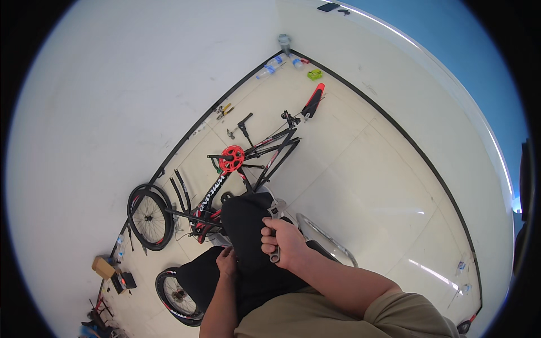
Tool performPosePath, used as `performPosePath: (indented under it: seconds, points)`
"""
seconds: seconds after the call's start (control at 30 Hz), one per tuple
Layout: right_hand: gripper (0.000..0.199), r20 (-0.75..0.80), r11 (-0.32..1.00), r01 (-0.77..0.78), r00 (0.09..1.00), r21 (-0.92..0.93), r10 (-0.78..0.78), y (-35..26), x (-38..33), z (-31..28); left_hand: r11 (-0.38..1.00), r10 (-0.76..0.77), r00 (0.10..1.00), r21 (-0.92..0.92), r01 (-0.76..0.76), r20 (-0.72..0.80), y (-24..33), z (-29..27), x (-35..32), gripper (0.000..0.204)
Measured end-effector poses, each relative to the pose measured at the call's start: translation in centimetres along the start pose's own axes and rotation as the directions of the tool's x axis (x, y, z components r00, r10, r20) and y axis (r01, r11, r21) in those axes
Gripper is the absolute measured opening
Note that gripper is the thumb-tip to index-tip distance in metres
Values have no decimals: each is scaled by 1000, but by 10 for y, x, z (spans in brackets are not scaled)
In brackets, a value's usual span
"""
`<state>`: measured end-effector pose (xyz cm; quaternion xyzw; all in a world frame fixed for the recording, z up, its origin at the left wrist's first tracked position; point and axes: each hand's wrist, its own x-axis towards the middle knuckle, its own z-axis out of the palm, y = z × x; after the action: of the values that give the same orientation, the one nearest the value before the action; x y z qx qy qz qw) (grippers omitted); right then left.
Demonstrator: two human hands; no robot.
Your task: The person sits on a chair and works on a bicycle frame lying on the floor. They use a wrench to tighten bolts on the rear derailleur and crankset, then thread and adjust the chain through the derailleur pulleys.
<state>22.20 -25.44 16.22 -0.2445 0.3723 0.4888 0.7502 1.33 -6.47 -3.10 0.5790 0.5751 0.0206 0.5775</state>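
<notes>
My right hand (284, 242) is closed round the handle of an adjustable wrench (275, 212), raised above my right thigh. The jaw end points away from me. Between my knees, my left hand (226, 262) hangs low with its fingers mostly hidden, so what it touches or holds does not show. Just beyond my knees lies a black and red bicycle frame (211, 191). Its red chainring (231, 159) faces up, and its near end is partly covered by my leg.
Two wheels flank me: one wheel (149, 218) by the left wall, another wheel (179, 296) beside my left leg. Pliers (224, 111), a cardboard box (103, 266) and plastic bottles (270, 67) line the wall. A red and black long part (313, 101) lies beyond the frame. Curved metal tubing (327, 234) stands at my right.
</notes>
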Motion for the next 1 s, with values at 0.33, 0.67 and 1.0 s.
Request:
performPosePath:
  seconds: [0.33,0.67,1.0]
  points:
    - [6,-6,1000,-8,1000,19,8,1,0,1,972,125,992,198,-124,5,-4,1,5,40]
    - [11,50,999,-36,998,11,36,-4,-4,4,878,273,960,393,-272,54,-5,4,4,32]
    - [5,-12,999,-39,999,14,39,-3,-2,3,929,321,942,163,-333,93,-33,-6,18,31]
